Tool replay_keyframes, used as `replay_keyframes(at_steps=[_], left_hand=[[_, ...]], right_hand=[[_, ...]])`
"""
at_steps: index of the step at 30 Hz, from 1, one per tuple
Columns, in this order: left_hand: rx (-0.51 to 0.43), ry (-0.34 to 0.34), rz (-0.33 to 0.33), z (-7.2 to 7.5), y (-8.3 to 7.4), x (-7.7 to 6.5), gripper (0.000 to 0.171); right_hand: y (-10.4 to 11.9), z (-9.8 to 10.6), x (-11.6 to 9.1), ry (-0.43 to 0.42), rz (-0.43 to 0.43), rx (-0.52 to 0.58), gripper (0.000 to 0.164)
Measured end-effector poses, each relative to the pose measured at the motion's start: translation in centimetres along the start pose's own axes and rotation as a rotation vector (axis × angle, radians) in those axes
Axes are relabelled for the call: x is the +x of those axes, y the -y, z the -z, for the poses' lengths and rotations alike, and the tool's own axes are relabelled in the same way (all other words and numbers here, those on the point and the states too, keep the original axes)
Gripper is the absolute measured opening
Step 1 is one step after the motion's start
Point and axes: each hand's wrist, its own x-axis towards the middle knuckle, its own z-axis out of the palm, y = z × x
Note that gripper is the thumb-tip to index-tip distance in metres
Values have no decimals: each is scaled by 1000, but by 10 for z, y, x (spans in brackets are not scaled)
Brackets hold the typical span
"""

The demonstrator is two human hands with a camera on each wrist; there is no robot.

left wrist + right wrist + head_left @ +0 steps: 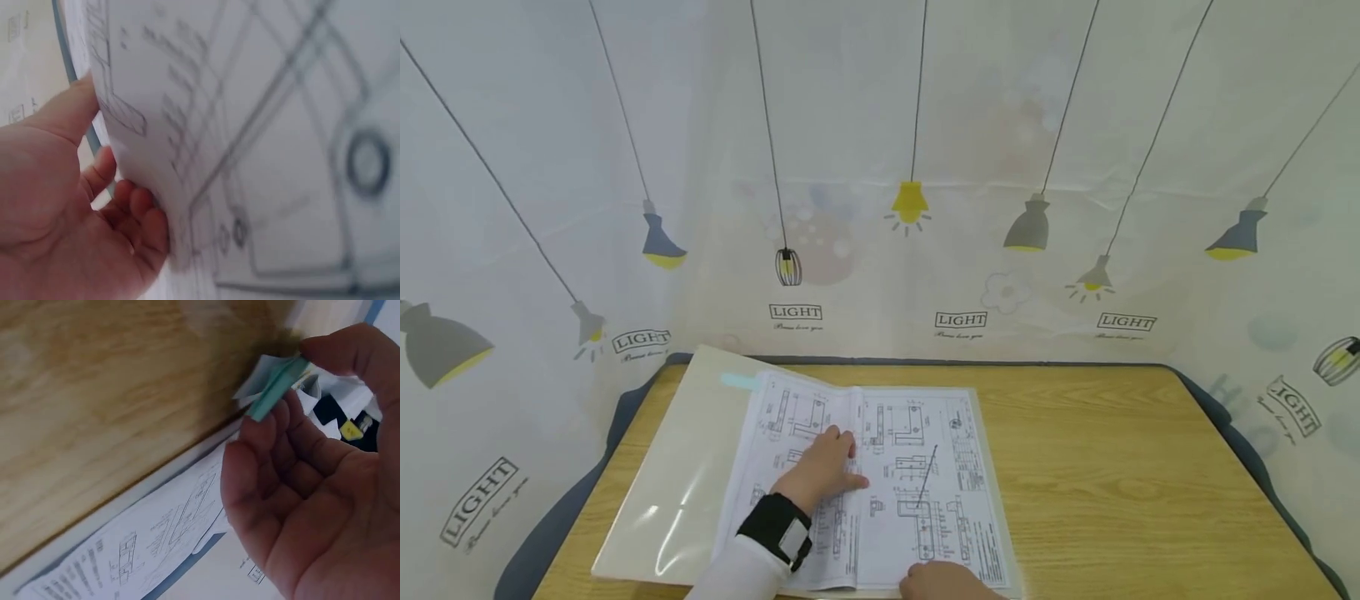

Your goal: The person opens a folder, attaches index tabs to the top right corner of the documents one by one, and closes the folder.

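Note:
My left hand (822,468), with a black band and a watch on the wrist, rests on the left sheet of technical drawings (782,408) by the fold. Its thumb points right; in the left wrist view the fingers (147,228) bend against the paper. At the near edge of the right-hand drawing sheet (947,442) is my right hand (947,581), partly cut off by the frame. Between its thumb and fingers it pinches a small green strip (278,389) with white paper behind it. A thin dark slanted line (927,477) crosses the right sheet.
The sheets lie in an open folder with a glossy cream cover (658,492) spread left. A pale turquoise tab (739,381) shows near the folder's top. Wood-grain table (1120,483) extends to the right. A lamp-printed curtain (865,100) surrounds the table's back and sides.

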Motion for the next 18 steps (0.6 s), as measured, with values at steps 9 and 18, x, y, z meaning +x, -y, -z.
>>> replay_keyframes(at_steps=[9, 18], left_hand=[[129, -92, -54, 2, -16, -20, 65], [-269, -14, -272, 7, -34, -71, 65]], right_hand=[[-17, 34, -5, -111, 86, 42, 23], [-21, 66, -26, -365, 84, 37, 24]])
